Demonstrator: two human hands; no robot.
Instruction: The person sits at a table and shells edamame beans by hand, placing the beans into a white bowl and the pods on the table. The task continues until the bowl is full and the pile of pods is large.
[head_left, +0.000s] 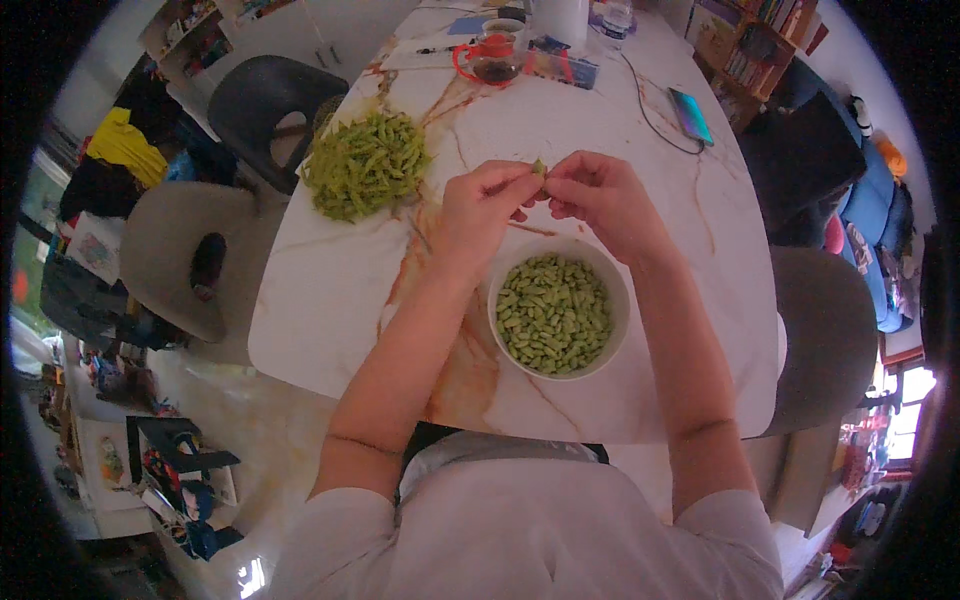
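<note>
Between the fingertips of my left hand (484, 202) and my right hand (604, 199) is a small green bean pod (539, 168), gripped from both sides. Both hands are just beyond a round white bowl (622, 319), above the table. Shelled green beans (555, 315) fill much of that bowl. To the left of my left hand lies a heap of green pods (367, 165), near the table's left edge. My fingers cover most of the pod, so whether it is split cannot be seen.
The marble-patterned table (322, 300) has a glass teapot with a red lid (495, 60) at its far end. A phone (690, 116) on a cable lies far right. Chairs stand left (180, 255) and right (821, 341). A water bottle (616, 21) is at the back.
</note>
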